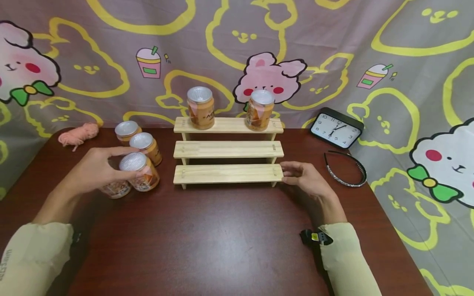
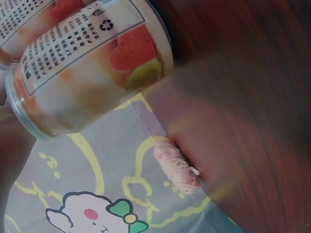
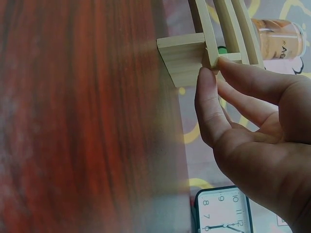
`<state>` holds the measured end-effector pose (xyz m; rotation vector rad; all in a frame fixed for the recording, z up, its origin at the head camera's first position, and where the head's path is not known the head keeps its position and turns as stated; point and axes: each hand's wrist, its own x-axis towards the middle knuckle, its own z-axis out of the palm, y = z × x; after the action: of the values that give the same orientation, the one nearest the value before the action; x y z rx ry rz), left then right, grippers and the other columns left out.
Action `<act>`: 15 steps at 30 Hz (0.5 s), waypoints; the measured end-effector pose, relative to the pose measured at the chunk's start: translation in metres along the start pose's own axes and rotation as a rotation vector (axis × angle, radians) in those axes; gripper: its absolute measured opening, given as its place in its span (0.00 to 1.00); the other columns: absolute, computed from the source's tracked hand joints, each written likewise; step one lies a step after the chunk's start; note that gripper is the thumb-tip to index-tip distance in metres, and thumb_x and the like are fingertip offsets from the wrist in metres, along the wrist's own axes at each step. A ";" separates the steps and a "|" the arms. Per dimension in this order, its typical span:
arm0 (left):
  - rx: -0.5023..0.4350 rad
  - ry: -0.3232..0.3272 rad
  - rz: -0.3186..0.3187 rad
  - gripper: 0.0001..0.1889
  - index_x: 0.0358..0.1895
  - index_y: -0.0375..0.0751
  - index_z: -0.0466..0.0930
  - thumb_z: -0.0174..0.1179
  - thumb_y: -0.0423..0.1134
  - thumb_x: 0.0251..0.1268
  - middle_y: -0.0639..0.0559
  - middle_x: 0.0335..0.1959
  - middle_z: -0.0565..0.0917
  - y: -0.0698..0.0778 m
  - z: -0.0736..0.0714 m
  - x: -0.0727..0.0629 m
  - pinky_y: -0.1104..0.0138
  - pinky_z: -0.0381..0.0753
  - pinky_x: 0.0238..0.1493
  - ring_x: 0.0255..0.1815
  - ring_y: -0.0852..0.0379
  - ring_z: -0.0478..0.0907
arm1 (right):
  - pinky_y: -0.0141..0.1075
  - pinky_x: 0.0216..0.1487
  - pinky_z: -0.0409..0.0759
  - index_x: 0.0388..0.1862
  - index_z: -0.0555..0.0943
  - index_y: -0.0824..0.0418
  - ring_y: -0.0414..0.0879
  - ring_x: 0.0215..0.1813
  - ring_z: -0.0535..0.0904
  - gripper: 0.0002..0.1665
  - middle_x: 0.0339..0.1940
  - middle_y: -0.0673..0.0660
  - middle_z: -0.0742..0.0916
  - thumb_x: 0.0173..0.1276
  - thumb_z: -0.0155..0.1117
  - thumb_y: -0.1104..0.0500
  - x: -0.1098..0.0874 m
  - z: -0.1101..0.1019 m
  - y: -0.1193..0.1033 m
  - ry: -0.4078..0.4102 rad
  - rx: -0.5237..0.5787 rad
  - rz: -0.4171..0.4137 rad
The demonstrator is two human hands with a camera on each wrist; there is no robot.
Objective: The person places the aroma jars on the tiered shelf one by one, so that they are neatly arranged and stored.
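Note:
My left hand (image 1: 96, 168) holds an orange-labelled can (image 1: 145, 177) with a silver lid, thumb in front and a finger behind. Another can (image 1: 117, 189) stands beside it, partly behind the thumb. Two more cans, a nearer can (image 1: 152, 151) and a farther can (image 1: 127, 130), stand just beyond. In the left wrist view, the can label (image 2: 92, 58) shows red fruit and print. My right hand (image 1: 309, 179) pinches the right end of the lowest step of a three-step wooden shelf (image 1: 227, 173) between thumb and fingertips.
On the top step stand a left can (image 1: 201, 111) and a right can (image 1: 259, 113). Pink yarn (image 1: 79, 134) lies at the back left. A clock (image 1: 336, 129) and a headband (image 1: 346, 181) are on the right. Patterned cloth (image 1: 318, 24) hangs behind the brown table (image 1: 222, 238).

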<state>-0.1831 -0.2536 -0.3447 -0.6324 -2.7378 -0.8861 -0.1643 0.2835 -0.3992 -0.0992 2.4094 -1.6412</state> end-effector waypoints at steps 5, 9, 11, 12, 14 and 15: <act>-0.092 0.058 -0.029 0.28 0.52 0.39 0.88 0.84 0.39 0.42 0.48 0.32 0.86 0.002 0.002 0.001 0.76 0.68 0.24 0.22 0.63 0.70 | 0.29 0.47 0.81 0.68 0.72 0.76 0.56 0.57 0.80 0.29 0.59 0.72 0.82 0.68 0.66 0.73 0.000 -0.001 0.001 0.000 -0.012 -0.009; -0.136 0.051 -0.078 0.29 0.55 0.40 0.87 0.83 0.39 0.45 0.54 0.31 0.84 0.005 0.000 0.001 0.73 0.68 0.21 0.20 0.63 0.68 | 0.29 0.48 0.81 0.68 0.72 0.76 0.54 0.57 0.80 0.29 0.59 0.72 0.82 0.68 0.65 0.73 0.000 -0.001 0.000 -0.004 -0.015 -0.007; -0.145 0.052 -0.102 0.29 0.55 0.41 0.87 0.83 0.39 0.45 0.58 0.34 0.85 0.007 0.000 0.002 0.72 0.68 0.22 0.22 0.63 0.69 | 0.29 0.47 0.81 0.68 0.72 0.75 0.53 0.56 0.80 0.29 0.59 0.72 0.82 0.68 0.65 0.73 0.000 -0.001 0.000 -0.002 -0.013 -0.004; -0.148 0.057 -0.114 0.29 0.55 0.42 0.87 0.83 0.39 0.45 0.61 0.36 0.85 0.008 0.001 0.002 0.73 0.69 0.24 0.25 0.63 0.70 | 0.29 0.47 0.81 0.68 0.72 0.75 0.52 0.56 0.80 0.29 0.59 0.72 0.82 0.68 0.65 0.73 0.000 -0.001 0.001 -0.003 -0.012 -0.005; -0.154 0.068 -0.131 0.28 0.55 0.43 0.88 0.83 0.39 0.45 0.66 0.38 0.84 0.009 0.002 0.003 0.75 0.70 0.28 0.30 0.63 0.72 | 0.29 0.47 0.82 0.68 0.72 0.75 0.52 0.55 0.81 0.29 0.59 0.72 0.82 0.68 0.65 0.74 0.000 -0.001 0.001 -0.001 -0.011 -0.007; -0.164 0.074 -0.138 0.28 0.55 0.44 0.88 0.83 0.38 0.45 0.68 0.39 0.84 0.010 0.003 0.004 0.76 0.71 0.30 0.32 0.64 0.73 | 0.30 0.47 0.82 0.68 0.72 0.75 0.51 0.55 0.81 0.29 0.59 0.72 0.82 0.68 0.65 0.73 0.000 -0.001 0.001 0.000 -0.013 -0.008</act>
<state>-0.1821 -0.2433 -0.3407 -0.4323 -2.6880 -1.1511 -0.1648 0.2844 -0.4000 -0.1113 2.4229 -1.6288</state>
